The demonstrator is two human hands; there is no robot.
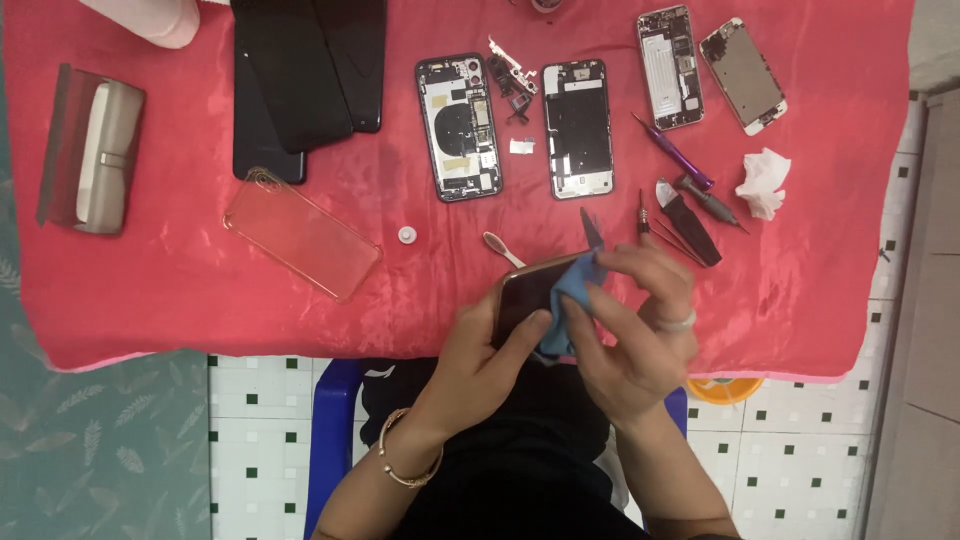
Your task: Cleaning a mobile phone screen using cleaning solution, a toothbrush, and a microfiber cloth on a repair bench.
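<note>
While the left hand (480, 355) clamps its grip around a dark phone (530, 290), thumb laid over the lower edge, the right hand (635, 330) pinches a blue cloth (572, 295) against the phone's right end, so both grips are closed on something. The phone is held just above the near edge of the counter's red cloth (180, 290), tilted toward the camera; whether its glass faces up is hard to tell under the fingers. A ring sits on one right finger and a bracelet (405, 465) on the left wrist. Just beyond the hands lie a small brush (500, 248), tweezers (668, 235) and a purple screwdriver (675, 155). Farther back rest two opened phone bodies (458, 127) side by side, two more at the far right, a crumpled tissue (763, 182), a clear phone case (302, 233), black panels (300, 70) and a grey glasses case (95, 155).
</note>
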